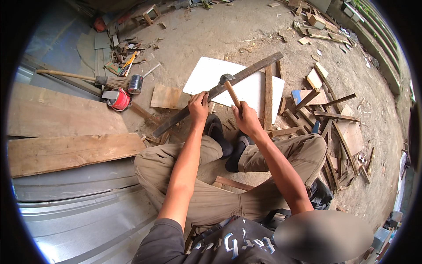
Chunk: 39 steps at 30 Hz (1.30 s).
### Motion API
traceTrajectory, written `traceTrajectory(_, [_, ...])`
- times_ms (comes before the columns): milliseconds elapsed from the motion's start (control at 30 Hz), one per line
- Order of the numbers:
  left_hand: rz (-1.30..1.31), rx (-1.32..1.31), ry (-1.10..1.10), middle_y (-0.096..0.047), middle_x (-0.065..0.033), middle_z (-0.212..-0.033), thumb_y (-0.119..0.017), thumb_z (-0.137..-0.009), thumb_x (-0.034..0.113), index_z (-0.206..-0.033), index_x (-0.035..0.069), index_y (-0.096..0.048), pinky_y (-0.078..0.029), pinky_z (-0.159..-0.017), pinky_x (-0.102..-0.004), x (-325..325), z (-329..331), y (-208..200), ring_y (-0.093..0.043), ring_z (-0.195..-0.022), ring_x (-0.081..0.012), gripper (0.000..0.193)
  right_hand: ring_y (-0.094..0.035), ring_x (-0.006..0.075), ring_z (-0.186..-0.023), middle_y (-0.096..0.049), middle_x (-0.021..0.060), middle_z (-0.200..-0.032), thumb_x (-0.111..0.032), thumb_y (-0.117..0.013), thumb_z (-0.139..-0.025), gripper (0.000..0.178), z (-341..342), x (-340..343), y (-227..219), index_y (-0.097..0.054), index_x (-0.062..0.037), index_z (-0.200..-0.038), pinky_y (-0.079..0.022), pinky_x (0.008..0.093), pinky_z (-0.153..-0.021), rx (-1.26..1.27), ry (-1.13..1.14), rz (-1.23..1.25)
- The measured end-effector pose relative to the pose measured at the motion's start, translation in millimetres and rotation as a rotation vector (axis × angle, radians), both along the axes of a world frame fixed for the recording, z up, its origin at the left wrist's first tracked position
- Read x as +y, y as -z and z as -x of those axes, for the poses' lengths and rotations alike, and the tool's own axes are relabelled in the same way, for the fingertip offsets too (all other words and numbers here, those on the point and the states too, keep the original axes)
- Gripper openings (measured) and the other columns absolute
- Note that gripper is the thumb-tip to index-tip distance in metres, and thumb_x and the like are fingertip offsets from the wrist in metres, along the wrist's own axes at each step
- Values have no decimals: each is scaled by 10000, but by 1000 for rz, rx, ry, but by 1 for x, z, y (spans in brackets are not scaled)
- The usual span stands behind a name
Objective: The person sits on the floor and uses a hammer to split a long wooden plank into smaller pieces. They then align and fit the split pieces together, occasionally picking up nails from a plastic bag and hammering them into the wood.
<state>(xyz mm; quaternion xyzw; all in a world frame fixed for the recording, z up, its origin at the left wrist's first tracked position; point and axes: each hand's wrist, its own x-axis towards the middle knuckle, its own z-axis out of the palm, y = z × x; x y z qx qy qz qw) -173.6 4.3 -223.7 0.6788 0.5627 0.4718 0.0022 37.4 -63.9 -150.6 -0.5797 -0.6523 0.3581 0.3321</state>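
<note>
A long dark wooden batten (252, 69) slants across in front of me, its far end up to the right. My left hand (198, 106) is closed on the batten near its middle. In my right hand (247, 118) is a hammer (233, 93), gripped by its light wooden handle. The dark hammer head is at the batten, a little right of my left hand; whether it touches the wood I cannot tell. Beneath the batten lies a white board (206, 72) on the ground. A brown wooden strip (268, 99) crosses the board's right part.
Wood offcuts (338, 116) lie piled on the right. At left are wide planks (74, 154), a red pail (118, 100), a can (135, 84) and a brush with a long handle (105, 80). A handsaw with a yellow part (130, 59) lies among scraps. More scrap wood (323, 26) sits far right.
</note>
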Motion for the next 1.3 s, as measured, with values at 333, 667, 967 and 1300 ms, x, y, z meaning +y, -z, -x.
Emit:
traceTrajectory(333, [53,-7,-46,-712,-143,-960,-638,-909,143,-980,-24,-708,-502,-837,-405,4,-10,-1,-650,-934,-312,194,-617,488,-800,-625,316,-864,-131,-518,-958,226,24,-4,-26,-479,71,-1053,-483,532,-689,-85,-147,-192])
traceTrajectory(667, [-11,-9,-68,-717,-103,-931,-651,-914,159,-964,18,-717,-497,-794,-396,6,-1,15,-656,-915,-274,164,-625,483,-786,-629,315,-885,-127,-493,-958,244,27,-1,-33,-453,53,-1117,-494,544,-681,-210,-156,-196])
traceTrajectory(967, [29,-68,-58,-713,-105,-930,-650,-912,140,-966,4,-720,-495,-822,-389,1,-7,8,-649,-917,-275,162,-627,478,-751,-635,308,-860,-138,-489,-964,216,27,-1,-27,-454,46,-1072,-496,544,-647,-243,-155,-222])
traceTrajectory(1300, [89,-30,27,-657,-126,-1094,-678,-900,216,-1080,15,-662,-491,-877,-437,3,0,1,-621,-998,-299,271,-618,495,-756,-621,319,-792,-145,-501,-966,228,23,-12,-18,-457,55,-1066,-466,554,-646,-104,-105,-177])
